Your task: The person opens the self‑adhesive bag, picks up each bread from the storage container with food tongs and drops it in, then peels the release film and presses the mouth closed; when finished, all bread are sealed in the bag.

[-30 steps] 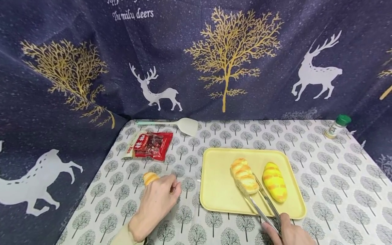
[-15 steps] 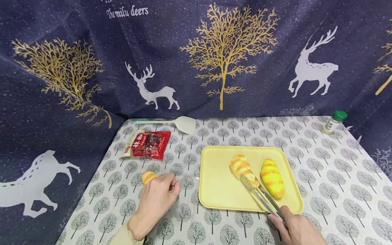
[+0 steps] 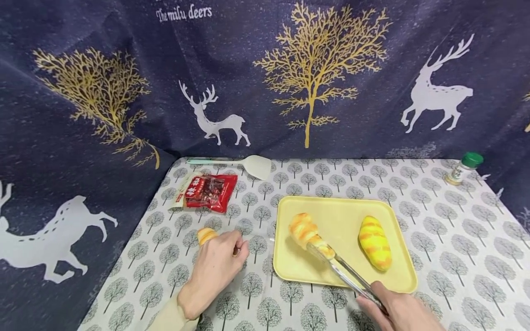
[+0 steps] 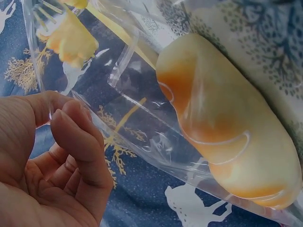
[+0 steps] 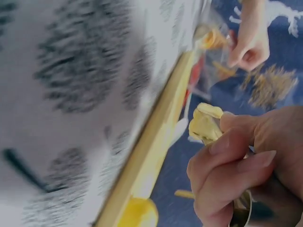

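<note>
My left hand [image 3: 217,266] pinches the rim of a clear plastic bag [image 4: 156,142] between thumb and index finger. Inside that bag lies a pale bread roll [image 4: 222,123] with orange bands, mostly hidden behind the hand in the head view. My right hand [image 3: 399,305] grips metal tongs [image 3: 352,276], whose tips clasp the near end of an orange-striped bread [image 3: 304,227]. This bread is held over the left half of the yellow tray [image 3: 285,266]. A yellow striped bread [image 3: 374,243] rests on the tray's right side.
A red snack packet [image 3: 211,193] lies behind the left hand, with a pale spatula [image 3: 256,166] at the table's back edge. Far right stands a green-capped seasoning jar [image 3: 463,169]. A dark blue deer-print cloth [image 3: 248,69] hangs behind the tree-patterned tablecloth [image 3: 269,317].
The tongs have clasped the orange-striped bread's near end and shifted it left across the tray. My left hand stays in place, and the head view has shifted slightly.
</note>
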### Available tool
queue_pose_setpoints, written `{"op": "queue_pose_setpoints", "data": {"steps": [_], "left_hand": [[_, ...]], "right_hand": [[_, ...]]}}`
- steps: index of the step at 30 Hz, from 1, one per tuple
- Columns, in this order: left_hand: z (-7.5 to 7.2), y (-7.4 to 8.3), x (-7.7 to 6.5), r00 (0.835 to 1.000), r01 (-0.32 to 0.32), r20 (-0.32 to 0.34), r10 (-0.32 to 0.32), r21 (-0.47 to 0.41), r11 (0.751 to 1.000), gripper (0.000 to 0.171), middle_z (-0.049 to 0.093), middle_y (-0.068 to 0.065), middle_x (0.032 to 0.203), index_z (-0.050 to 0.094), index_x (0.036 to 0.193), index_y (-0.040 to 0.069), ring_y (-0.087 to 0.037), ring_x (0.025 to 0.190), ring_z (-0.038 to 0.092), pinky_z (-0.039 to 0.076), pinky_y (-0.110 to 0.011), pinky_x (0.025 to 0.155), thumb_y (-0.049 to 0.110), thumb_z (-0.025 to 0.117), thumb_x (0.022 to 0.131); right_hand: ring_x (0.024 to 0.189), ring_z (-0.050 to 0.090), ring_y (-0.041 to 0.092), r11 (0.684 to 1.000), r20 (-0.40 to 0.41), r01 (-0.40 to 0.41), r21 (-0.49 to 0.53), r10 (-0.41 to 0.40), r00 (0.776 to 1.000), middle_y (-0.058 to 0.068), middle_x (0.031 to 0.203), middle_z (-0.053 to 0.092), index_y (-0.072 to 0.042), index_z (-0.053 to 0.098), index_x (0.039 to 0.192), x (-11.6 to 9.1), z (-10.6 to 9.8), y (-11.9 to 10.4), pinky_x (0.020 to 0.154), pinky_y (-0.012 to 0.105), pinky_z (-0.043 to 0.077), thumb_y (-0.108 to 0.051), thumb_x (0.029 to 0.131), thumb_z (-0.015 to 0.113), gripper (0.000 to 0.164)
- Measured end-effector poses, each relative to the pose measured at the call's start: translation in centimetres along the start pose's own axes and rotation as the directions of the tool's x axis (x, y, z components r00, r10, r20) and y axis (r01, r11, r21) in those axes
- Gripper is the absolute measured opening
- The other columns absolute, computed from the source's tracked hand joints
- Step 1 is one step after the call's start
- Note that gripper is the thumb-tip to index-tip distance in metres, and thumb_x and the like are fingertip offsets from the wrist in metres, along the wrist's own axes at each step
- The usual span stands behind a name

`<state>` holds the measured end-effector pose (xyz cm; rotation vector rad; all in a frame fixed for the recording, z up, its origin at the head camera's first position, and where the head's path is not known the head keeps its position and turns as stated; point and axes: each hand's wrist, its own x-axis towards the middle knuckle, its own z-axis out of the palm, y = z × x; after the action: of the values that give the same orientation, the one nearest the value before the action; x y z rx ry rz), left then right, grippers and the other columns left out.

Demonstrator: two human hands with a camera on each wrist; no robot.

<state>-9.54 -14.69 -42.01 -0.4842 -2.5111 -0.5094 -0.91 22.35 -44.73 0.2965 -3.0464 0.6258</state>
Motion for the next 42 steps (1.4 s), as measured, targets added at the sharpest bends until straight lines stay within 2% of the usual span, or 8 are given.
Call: {"op": "queue_pose_setpoints", "data": {"steps": [4,7,11,16,23,28,33,42], "left_hand": [[0.0,0.0,0.0,1.0,0.006,0.005,-0.006,-0.007,1.0,0.039,0.052,0.01,0.061,0.053,0.069,0.019,0.001,0.055,0.04,0.032,-0.012,0.048,0.005,0.087,0.082],[-0.1,0.0,-0.1,1.0,0.017,0.011,-0.017,-0.012,1.0,0.038,0.053,0.01,0.061,0.054,0.069,0.019,0.001,0.055,0.041,0.033,-0.011,0.048,0.005,0.087,0.082],[-0.2,0.1,0.0,0.999,0.03,0.023,-0.03,-0.018,0.999,0.038,0.054,0.009,0.061,0.054,0.068,0.019,0.001,0.055,0.041,0.034,-0.011,0.048,0.006,0.086,0.084],[-0.2,0.3,0.1,0.999,0.034,0.027,-0.033,-0.029,0.999,0.037,0.055,0.008,0.062,0.055,0.068,0.018,0.0,0.056,0.041,0.035,-0.011,0.049,0.004,0.084,0.086],[-0.1,0.4,0.0,1.0,0.016,0.009,-0.016,-0.019,1.0,0.038,0.053,0.009,0.061,0.053,0.069,0.019,0.001,0.055,0.04,0.034,-0.01,0.048,0.004,0.084,0.084],[0.2,0.3,0.0,0.999,-0.018,-0.033,0.019,0.013,1.0,0.039,0.051,0.011,0.061,0.052,0.069,0.02,0.001,0.054,0.04,0.032,-0.012,0.048,0.005,0.086,0.081],[0.3,0.3,0.0,0.998,-0.045,-0.05,0.046,0.03,0.999,0.038,0.053,0.012,0.063,0.053,0.07,0.02,0.002,0.055,0.039,0.033,-0.012,0.05,0.006,0.087,0.08],[0.4,0.5,-0.1,0.999,-0.03,-0.026,0.031,0.02,0.999,0.035,0.056,0.011,0.064,0.054,0.071,0.02,0.001,0.052,0.041,0.034,-0.013,0.048,0.007,0.085,0.083]], "right_hand": [[0.053,0.027,-0.007,0.989,-0.052,0.143,-0.035,-0.145,0.988,-0.023,0.066,0.028,-0.031,0.052,0.087,0.2,0.2,-0.8,0.05,0.019,0.027,-0.045,0.097,0.082,0.034],[0.057,0.026,-0.009,0.96,-0.101,0.272,-0.06,-0.277,0.956,-0.025,0.069,0.027,-0.03,0.052,0.087,0.8,0.5,-1.5,0.052,0.016,0.026,-0.049,0.096,0.081,0.036],[0.061,0.027,-0.01,0.913,-0.112,0.402,-0.073,-0.409,0.906,-0.026,0.072,0.027,-0.029,0.051,0.088,1.7,0.7,-2.4,0.054,0.014,0.027,-0.049,0.096,0.081,0.037],[0.056,0.032,-0.007,0.938,0.055,0.346,0.02,-0.346,0.937,-0.025,0.068,0.031,-0.031,0.052,0.091,2.6,0.6,-3.7,0.052,0.017,0.031,-0.049,0.103,0.073,0.03],[0.057,0.033,-0.007,0.918,0.088,0.382,0.106,-0.391,0.916,-0.023,0.067,0.035,-0.026,0.055,0.092,4.6,1.1,-5.2,0.051,0.017,0.032,-0.046,0.105,0.07,0.028],[0.057,0.037,-0.004,0.939,0.182,0.303,0.163,-0.33,0.926,-0.02,0.068,0.037,-0.026,0.055,0.091,5.6,1.2,-6.5,0.052,0.02,0.035,-0.052,0.107,0.065,0.032],[0.057,0.039,-0.004,0.94,0.183,0.27,0.209,-0.309,0.933,-0.019,0.067,0.038,-0.028,0.054,0.088,6.2,1.4,-7.7,0.052,0.02,0.037,-0.054,0.108,0.062,0.034],[0.055,0.037,-0.005,0.914,0.171,0.3,0.272,-0.352,0.92,-0.019,0.066,0.038,-0.02,0.059,0.093,7.3,2.3,-8.7,0.048,0.018,0.036,-0.052,0.107,0.064,0.035]]}}
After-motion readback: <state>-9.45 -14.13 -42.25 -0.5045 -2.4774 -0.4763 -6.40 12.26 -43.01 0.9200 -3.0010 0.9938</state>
